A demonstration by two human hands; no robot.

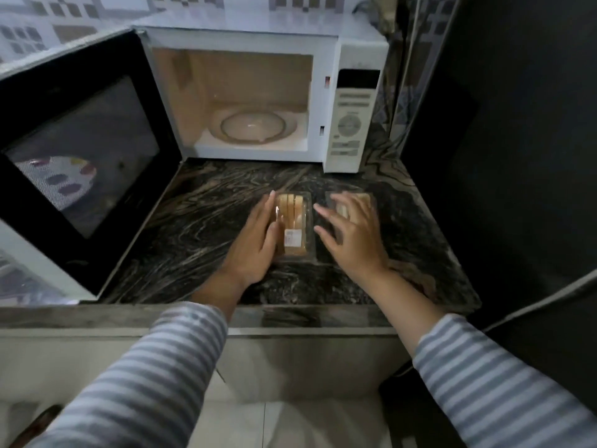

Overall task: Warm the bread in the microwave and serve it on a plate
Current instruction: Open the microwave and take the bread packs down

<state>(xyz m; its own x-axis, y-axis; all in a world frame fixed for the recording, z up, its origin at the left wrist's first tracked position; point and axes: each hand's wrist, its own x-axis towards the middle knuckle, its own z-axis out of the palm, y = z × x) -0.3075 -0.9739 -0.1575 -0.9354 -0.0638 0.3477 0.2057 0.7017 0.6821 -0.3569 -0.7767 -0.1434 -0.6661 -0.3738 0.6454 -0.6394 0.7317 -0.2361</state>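
Sliced bread, still boxed, is steadied on the counter before an open microwave.

The white microwave (258,98) is seen beyond the fingertips with its black-framed door (77,150) swung wide and its round glass turntable (253,126) bare. The dark, swirl-veined stone counter (193,240) lies under both hands. The clear plastic clamshell box of sliced bread (295,229) sits between the hands: the left hand (255,244) is laid flat along its left wall, fingers pressed together, while the right hand (352,234) hovers just beside its right wall, fingers spread, over the flipped-open lid (365,200). The unpacking step is judged to be in hand; slices must next be lifted out. No plate is clearly seen.
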